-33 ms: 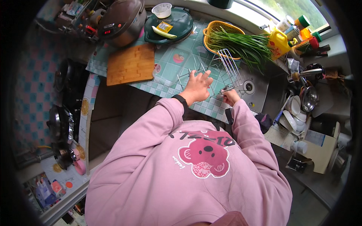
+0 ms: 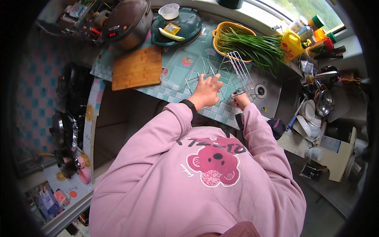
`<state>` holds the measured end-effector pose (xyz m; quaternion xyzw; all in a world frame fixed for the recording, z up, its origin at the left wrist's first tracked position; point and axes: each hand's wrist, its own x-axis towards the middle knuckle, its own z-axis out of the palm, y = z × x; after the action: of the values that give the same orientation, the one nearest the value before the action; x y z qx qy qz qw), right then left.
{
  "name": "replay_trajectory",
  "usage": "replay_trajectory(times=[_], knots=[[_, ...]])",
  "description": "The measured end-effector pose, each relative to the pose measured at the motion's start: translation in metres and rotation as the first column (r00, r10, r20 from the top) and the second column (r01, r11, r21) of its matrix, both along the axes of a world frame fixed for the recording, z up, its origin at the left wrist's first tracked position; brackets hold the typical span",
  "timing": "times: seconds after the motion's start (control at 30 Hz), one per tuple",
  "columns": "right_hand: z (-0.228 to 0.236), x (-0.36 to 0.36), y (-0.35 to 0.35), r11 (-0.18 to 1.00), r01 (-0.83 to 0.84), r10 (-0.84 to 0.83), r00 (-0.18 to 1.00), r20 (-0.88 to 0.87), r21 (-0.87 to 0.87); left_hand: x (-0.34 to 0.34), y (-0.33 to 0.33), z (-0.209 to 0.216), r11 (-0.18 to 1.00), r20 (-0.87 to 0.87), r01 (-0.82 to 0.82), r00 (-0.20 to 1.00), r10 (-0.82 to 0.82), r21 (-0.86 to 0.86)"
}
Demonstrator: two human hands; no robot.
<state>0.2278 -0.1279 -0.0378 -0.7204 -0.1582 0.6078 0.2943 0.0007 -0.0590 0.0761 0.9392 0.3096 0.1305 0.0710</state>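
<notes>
A silver wire rack [image 2: 240, 71] stands on the counter in front of me, its barred panel raised on the right side. My left hand [image 2: 206, 93] is over the rack's left part, fingers bent around its thin wires. Lower down, my right hand [image 2: 241, 101] is closed at the near right corner of the rack; its fingertips are partly hidden. Beyond the rack, a yellow basket [image 2: 215, 36] holds a large bunch of long green stalks [image 2: 256, 45] that hang over its right side. A clear plastic sheet or tray [image 2: 175, 73] lies left of the rack.
A wooden cutting board [image 2: 136, 69] lies to the left, below a rice cooker [image 2: 128, 25]. A dark green lid [image 2: 193, 23] bears a peeled pale stick of food [image 2: 171, 35] and a clear bowl [image 2: 169, 12]. The sink [image 2: 268, 93] and stacked dishes [image 2: 308, 118] are right.
</notes>
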Motion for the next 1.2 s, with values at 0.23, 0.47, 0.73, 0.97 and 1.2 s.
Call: replay_trajectory(times=[0.23,0.47,0.73,0.97,1.2], knots=[[-0.015,-0.018,0.007,0.924,-0.37,0.32,0.603,0.731,-0.099,0.001,0.0,0.0,0.999,-0.031,0.012,0.999,-0.013,-0.032],[-0.01,-0.011,0.011,0.948,-0.287,0.319,0.83,0.457,-0.14,0.0,0.001,0.0,1.0,-0.027,0.025,0.999,-0.025,-0.009],[-0.028,0.037,-0.048,0.926,-0.351,0.207,0.784,0.586,0.143,0.001,0.003,0.0,1.0,-0.02,0.017,1.0,-0.017,0.001],[0.003,0.023,-0.023,0.944,-0.125,-0.011,0.912,0.41,0.305,0.001,0.001,-0.002,1.0,-0.029,0.006,1.0,-0.006,-0.028],[-0.037,0.001,-0.006,0.917,0.03,-0.182,0.919,0.35,0.399,0.0,0.002,-0.003,1.0,-0.021,0.016,1.0,-0.016,-0.026]])
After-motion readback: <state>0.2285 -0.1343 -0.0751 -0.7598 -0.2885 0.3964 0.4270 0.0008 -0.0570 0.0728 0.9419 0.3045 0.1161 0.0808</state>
